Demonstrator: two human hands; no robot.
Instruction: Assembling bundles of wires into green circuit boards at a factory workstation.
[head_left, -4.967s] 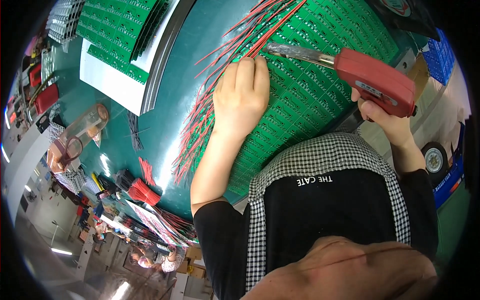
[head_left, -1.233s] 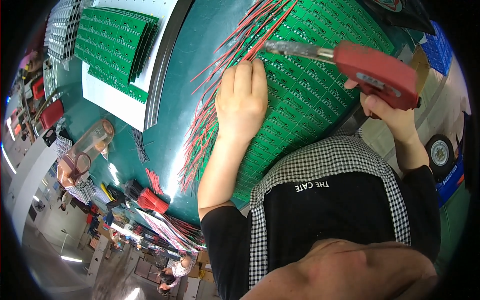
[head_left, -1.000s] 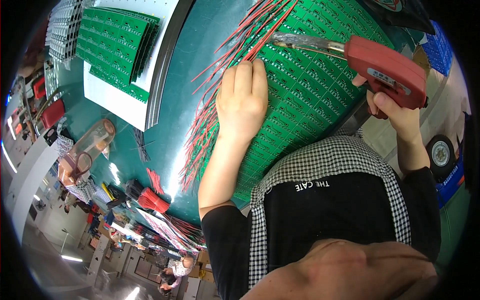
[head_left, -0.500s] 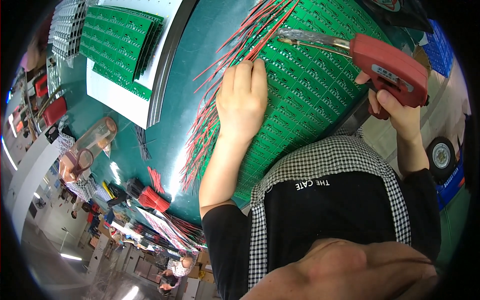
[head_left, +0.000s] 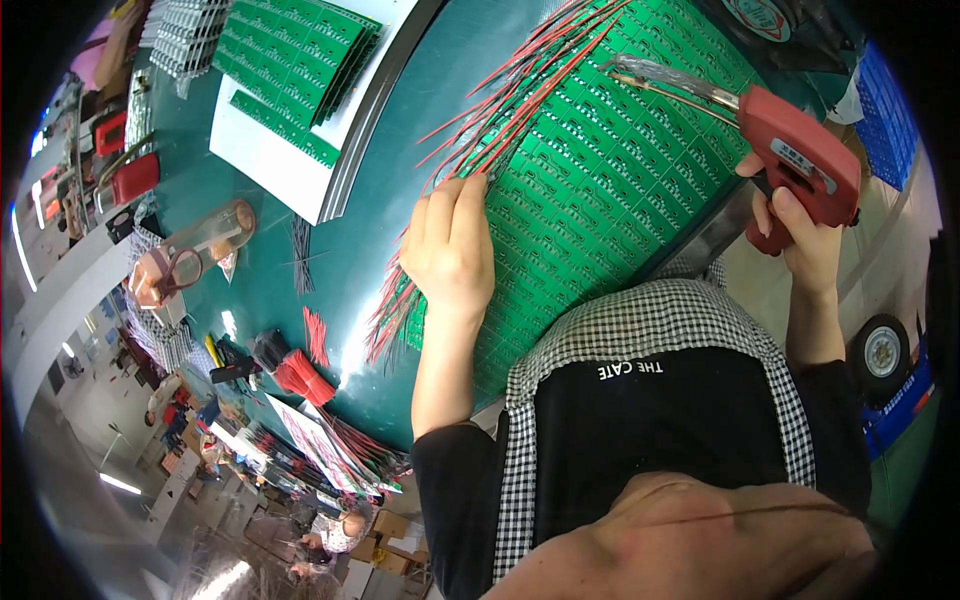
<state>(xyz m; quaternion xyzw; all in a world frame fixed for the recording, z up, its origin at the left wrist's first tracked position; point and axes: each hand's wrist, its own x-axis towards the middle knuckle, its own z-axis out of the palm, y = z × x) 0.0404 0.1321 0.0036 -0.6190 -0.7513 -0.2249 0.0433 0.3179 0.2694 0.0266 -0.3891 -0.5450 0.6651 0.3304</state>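
Observation:
My right hand [head_left: 803, 232] is wrapped round the handle of a red soldering gun [head_left: 800, 155]. Its long metal tip points left, over a large panel of green circuit boards [head_left: 610, 190]. Thin red and black wires [head_left: 545, 85] lie in a row along the panel's left edge, their loose ends spreading over the table. At that edge my left hand [head_left: 450, 250] is closed, its fingers together at the wires; the fingertips and exact wire ends are partly hidden. The gun's tip is apart from my left hand.
Stacked green boards [head_left: 290, 60] rest on white sheets [head_left: 270, 160] at the far left. A clear plastic bottle [head_left: 225, 230], scissors [head_left: 183, 268] and a bundle of red wires [head_left: 303, 378] lie on the green table [head_left: 375, 180]. A wheel [head_left: 882, 360] stands at right.
My left hand has drawn down the panel's edge, away from the soldering tip. The gun has swung a little right with my right hand. The whole view has shifted slightly.

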